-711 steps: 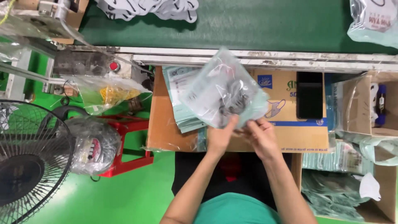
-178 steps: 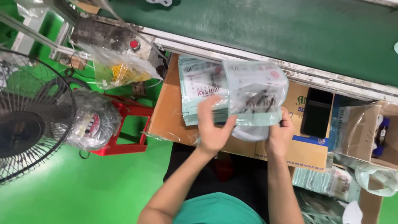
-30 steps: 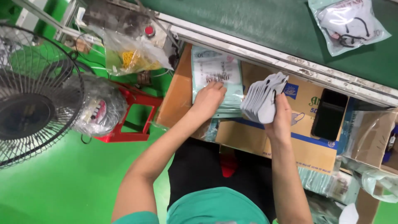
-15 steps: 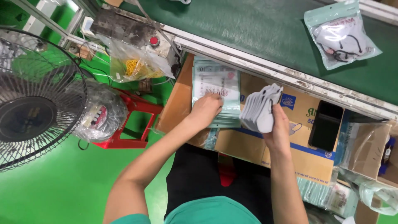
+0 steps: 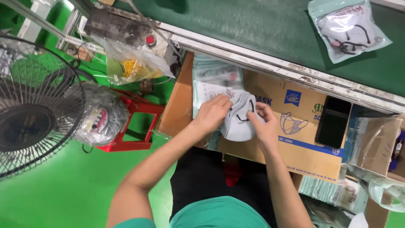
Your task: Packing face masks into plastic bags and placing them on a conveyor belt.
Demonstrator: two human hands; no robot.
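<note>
My left hand (image 5: 212,114) and my right hand (image 5: 263,126) hold a stack of grey face masks (image 5: 238,119) with black ear loops between them, over a brown cardboard box (image 5: 295,139). Just beyond the left hand lies a pile of pale green plastic bags (image 5: 215,80) on the box. A filled bag of masks (image 5: 348,27) lies on the dark green conveyor belt (image 5: 253,29) at the upper right.
A black phone (image 5: 333,122) lies on the box to the right. A clear bag with yellow bits (image 5: 130,65) hangs at the belt's frame. A fan (image 5: 33,105), a red stool (image 5: 130,126) and a wrapped bundle (image 5: 99,116) stand on the green floor at left.
My left hand left the pile of bags and joined the right hand on the mask stack, which came down towards the box. The view shifted, so the filled bag sits farther right.
</note>
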